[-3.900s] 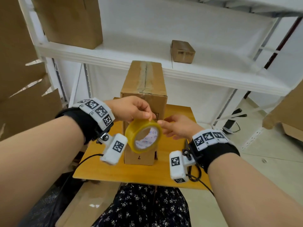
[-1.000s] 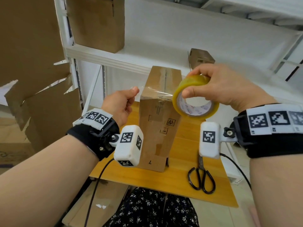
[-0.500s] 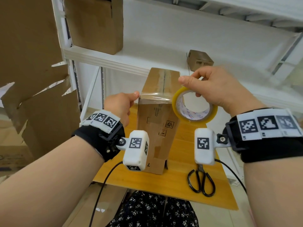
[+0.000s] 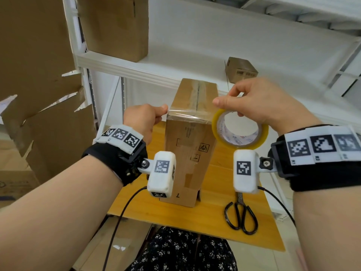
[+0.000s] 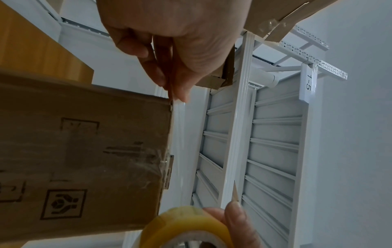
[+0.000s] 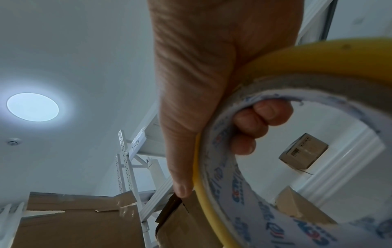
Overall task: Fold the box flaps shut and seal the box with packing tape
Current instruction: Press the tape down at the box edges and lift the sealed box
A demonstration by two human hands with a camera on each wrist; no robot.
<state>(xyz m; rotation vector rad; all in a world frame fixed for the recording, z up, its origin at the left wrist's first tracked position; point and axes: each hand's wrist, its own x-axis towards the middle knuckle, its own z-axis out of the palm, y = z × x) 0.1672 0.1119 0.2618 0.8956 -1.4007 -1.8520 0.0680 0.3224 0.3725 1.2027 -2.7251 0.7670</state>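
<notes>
A tall brown cardboard box (image 4: 188, 153) stands upright on the wooden table (image 4: 211, 227), its top flaps folded down with tape along the seam. A strip of clear tape (image 4: 188, 114) stretches across the near top edge of the box. My left hand (image 4: 144, 120) pinches the strip's free end at the box's left corner (image 5: 169, 100). My right hand (image 4: 252, 106) grips the yellow tape roll (image 4: 240, 130) just right of the box, fingers hooked through its core (image 6: 254, 120), thumb on the outer rim.
Black scissors (image 4: 241, 218) lie on the table at the right, near its front edge. A white metal shelf (image 4: 156, 69) behind carries a large box (image 4: 115, 26) and a small box (image 4: 240, 70). Torn cardboard sheets (image 4: 39, 94) lean at the left.
Both hands have come lower. The roll has dropped from above the box top to beside its right edge, and the stretched tape strip now lies on the near top edge.
</notes>
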